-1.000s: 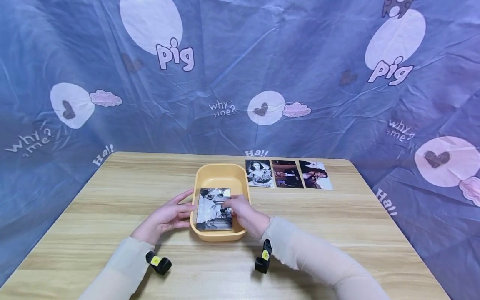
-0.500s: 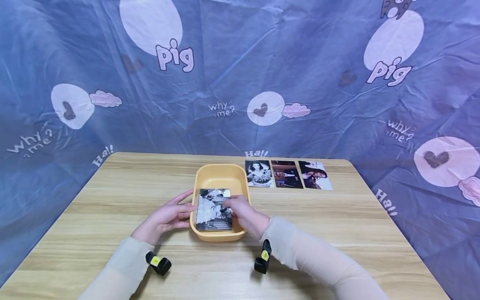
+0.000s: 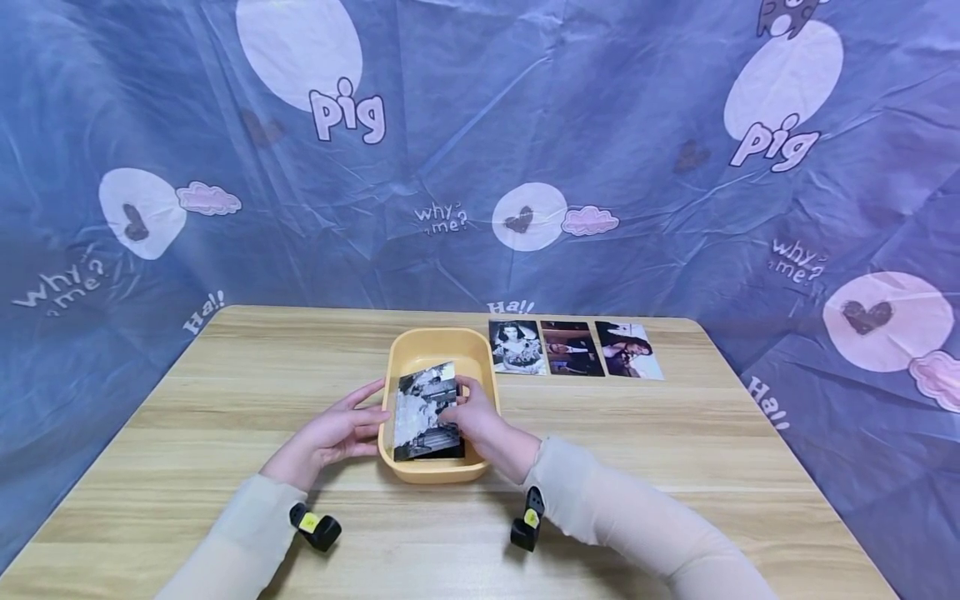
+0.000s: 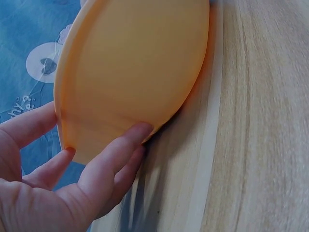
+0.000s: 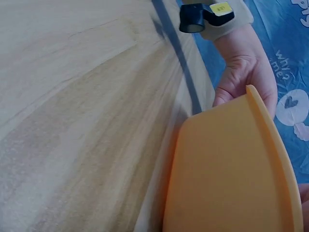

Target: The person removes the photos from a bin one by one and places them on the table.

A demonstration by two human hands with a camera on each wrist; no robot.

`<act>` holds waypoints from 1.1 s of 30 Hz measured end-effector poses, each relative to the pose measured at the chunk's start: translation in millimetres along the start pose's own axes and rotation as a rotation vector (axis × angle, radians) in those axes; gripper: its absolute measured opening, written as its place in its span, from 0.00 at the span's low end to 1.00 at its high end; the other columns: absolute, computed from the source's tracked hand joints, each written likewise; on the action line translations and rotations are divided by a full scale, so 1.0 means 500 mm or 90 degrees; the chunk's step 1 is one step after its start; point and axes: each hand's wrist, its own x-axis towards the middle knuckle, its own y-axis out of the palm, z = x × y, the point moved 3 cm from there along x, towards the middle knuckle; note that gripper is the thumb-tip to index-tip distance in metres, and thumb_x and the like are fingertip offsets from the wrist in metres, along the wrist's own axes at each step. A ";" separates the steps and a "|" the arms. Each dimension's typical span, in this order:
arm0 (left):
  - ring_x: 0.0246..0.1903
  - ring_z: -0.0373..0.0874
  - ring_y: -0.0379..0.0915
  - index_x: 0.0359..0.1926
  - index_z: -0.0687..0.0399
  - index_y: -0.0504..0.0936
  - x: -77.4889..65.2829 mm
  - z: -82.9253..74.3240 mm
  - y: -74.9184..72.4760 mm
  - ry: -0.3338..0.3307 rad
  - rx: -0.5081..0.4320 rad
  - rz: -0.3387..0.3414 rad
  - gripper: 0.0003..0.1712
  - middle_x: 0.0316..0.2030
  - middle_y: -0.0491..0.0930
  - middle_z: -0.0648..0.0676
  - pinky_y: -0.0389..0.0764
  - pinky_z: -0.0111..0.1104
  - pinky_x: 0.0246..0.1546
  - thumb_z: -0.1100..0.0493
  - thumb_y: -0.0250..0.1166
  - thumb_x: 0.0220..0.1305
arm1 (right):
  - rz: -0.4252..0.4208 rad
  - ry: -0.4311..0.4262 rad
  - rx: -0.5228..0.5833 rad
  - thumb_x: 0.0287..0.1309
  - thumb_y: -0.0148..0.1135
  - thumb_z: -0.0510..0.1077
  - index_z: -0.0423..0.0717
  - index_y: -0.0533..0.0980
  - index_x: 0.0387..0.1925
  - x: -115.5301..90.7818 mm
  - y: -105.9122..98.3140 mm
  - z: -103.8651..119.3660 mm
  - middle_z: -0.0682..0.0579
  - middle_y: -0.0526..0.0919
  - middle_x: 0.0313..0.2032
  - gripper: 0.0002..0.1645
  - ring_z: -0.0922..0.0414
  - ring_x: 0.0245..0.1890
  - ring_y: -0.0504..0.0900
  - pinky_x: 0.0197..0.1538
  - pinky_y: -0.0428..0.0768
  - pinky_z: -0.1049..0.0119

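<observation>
The left hand (image 3: pixel 337 435) was beside the yellow tray (image 3: pixel 438 475), its fingers extended and spread, touching the left outer wall. The right hand (image 3: pixel 480 421), over the tray's right side, pinched the right edge of a black-and-white photo (image 3: pixel 420 417) between thumb and fingers. This photo was inside the tray, tilted above a dark card (image 3: pixel 453 452). Three photos (image 3: pixel 573 348) lay to the right of the tray's far end; a blue curtain (image 3: pixel 442 125) hung behind.

Creased blue printed cloth (image 3: pixel 465 125) hangs behind a wood-grain table (image 3: pixel 225 400).
</observation>
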 end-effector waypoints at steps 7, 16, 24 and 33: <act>0.50 0.51 0.80 0.77 0.50 0.40 0.000 0.000 0.001 0.001 -0.002 0.003 0.46 0.65 0.65 0.70 0.82 0.48 0.52 0.65 0.58 0.67 | 0.034 0.002 0.040 0.42 0.53 0.18 0.45 0.53 0.68 -0.005 0.004 -0.002 0.56 0.68 0.23 0.50 0.65 0.15 0.64 0.16 0.60 0.80; 0.46 0.47 0.81 0.77 0.51 0.40 -0.001 -0.001 0.000 0.003 -0.006 0.008 0.46 0.53 0.79 0.59 0.84 0.45 0.49 0.65 0.57 0.67 | 0.017 -0.002 0.026 0.43 0.53 0.18 0.45 0.54 0.69 0.000 0.000 0.004 0.57 0.66 0.24 0.50 0.65 0.17 0.64 0.19 0.62 0.79; 0.44 0.45 0.81 0.77 0.51 0.39 0.000 -0.004 0.003 0.000 -0.016 0.016 0.46 0.42 0.82 0.50 0.84 0.46 0.49 0.66 0.56 0.67 | -0.007 -0.032 0.020 0.46 0.54 0.20 0.42 0.56 0.69 0.005 -0.021 0.027 0.56 0.64 0.26 0.47 0.61 0.25 0.70 0.27 0.73 0.76; 0.52 0.52 0.78 0.77 0.52 0.39 -0.002 -0.005 0.002 0.000 -0.004 0.012 0.46 0.60 0.73 0.67 0.83 0.48 0.51 0.65 0.57 0.68 | -0.056 -0.057 0.041 0.47 0.58 0.22 0.39 0.61 0.66 0.008 -0.074 0.059 0.54 0.64 0.30 0.42 0.62 0.27 0.68 0.30 0.73 0.76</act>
